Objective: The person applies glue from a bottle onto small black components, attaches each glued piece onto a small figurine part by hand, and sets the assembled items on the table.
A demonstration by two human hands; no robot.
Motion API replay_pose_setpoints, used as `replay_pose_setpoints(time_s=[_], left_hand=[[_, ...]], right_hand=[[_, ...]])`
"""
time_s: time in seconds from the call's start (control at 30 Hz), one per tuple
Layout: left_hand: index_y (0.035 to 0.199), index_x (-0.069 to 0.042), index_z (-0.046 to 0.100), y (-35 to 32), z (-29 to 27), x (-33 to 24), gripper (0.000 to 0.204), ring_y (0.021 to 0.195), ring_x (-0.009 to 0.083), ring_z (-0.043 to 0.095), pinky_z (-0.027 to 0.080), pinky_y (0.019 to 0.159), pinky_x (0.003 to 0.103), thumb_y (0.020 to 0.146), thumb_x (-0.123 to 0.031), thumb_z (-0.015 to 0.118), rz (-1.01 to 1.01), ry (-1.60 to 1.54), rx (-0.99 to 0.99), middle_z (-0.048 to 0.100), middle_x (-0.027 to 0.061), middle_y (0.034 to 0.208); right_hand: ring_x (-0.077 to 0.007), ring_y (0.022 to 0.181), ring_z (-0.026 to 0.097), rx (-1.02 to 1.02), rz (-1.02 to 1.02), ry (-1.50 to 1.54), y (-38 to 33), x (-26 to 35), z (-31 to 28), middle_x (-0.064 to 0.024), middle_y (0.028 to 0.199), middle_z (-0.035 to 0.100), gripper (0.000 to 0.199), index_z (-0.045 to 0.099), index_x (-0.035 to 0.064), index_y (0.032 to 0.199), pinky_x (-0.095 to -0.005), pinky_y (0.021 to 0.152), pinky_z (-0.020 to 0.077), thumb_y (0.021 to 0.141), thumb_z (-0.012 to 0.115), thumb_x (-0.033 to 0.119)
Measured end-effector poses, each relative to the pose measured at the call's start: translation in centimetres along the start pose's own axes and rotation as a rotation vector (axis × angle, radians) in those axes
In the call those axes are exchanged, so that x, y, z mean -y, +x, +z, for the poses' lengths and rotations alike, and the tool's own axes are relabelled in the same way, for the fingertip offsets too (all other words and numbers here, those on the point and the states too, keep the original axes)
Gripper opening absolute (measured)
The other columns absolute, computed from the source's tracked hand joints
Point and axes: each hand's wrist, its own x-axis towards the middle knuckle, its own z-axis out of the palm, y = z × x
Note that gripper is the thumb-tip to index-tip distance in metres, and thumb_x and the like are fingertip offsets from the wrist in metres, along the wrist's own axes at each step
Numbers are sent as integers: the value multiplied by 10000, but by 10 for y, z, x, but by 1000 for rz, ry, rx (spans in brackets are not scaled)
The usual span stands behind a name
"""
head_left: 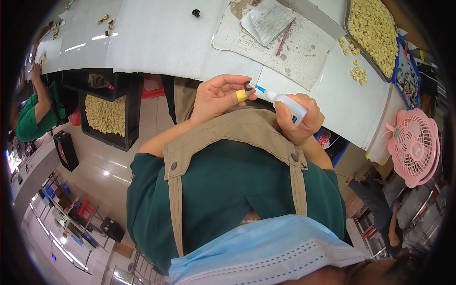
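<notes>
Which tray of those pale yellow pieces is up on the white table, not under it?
The tray at the table's far right corner, next to the blue bin. The other, a black tray, sits below the table edge on the left.

A pink fan [414,146] is standing right of the hands, a tray [352,34] of pale pieces lying beyond them, a stained board [304,57] sitting ahead, and a co-worker's green sleeve [29,124] showing far left

A small-parts assembly workshop: a long white workbench [161,42], trays of pale yellow pieces [375,28], another seated worker [33,114], metal racks [61,209].
</notes>
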Motion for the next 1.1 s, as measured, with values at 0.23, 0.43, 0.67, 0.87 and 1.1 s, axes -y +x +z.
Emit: replay_pose_setpoints(time_s=[0.23, 0.43, 0.67, 0.87, 1.1], left_hand=[[1121, 11, 531, 0, 0, 1, 308, 907, 171, 621, 499, 684, 214, 824, -36, 599, 14, 23, 1, 624, 114, 989], [1120, 14, 531, 0, -2, 4, 304, 913, 168, 620, 504, 694, 214, 826, -29, 594, 55, 22, -10, 621, 108, 998], [1117, 15, 534, 0, -2, 4, 301, 922, 168, 618, 506, 703, 217, 825, -27, 595, 85, 45, 5, 620, 105, 1004], [1114, 16, 534, 0, -2, 4, 301, 922, 167, 618, 506, 702, 215, 822, -22, 599, 97, 41, -1, 619, 103, 1004], [1111, 22, 532, 2, -5, 2, 300, 918, 173, 618, 505, 705, 220, 820, -14, 598, 107, 29, 9, 619, 105, 988]], right_hand=[[-145, 448, 511, -5, 19, 4, -2, 1, -1, -66, 599, 551, 237, 572, 18, 768, -231, 420, 397, 593, 726, 56], [-151, 437, 500, 6, 22, -7, -2, 6, -6, -67, 594, 546, 232, 573, 22, 760, -237, 413, 395, 586, 721, 65], [-150, 426, 491, 39, 11, 9, 0, 8, -6, -71, 571, 534, 231, 567, 24, 754, -244, 401, 388, 583, 718, 62], [-150, 425, 491, 36, 10, -19, 1, 7, -6, -70, 571, 532, 227, 564, 24, 747, -240, 401, 385, 585, 717, 63], [-117, 502, 525, -90, 50, 15, 9, 0, -8, -67, 617, 562, 225, 553, -6, 811, -226, 464, 415, 659, 707, 58]])
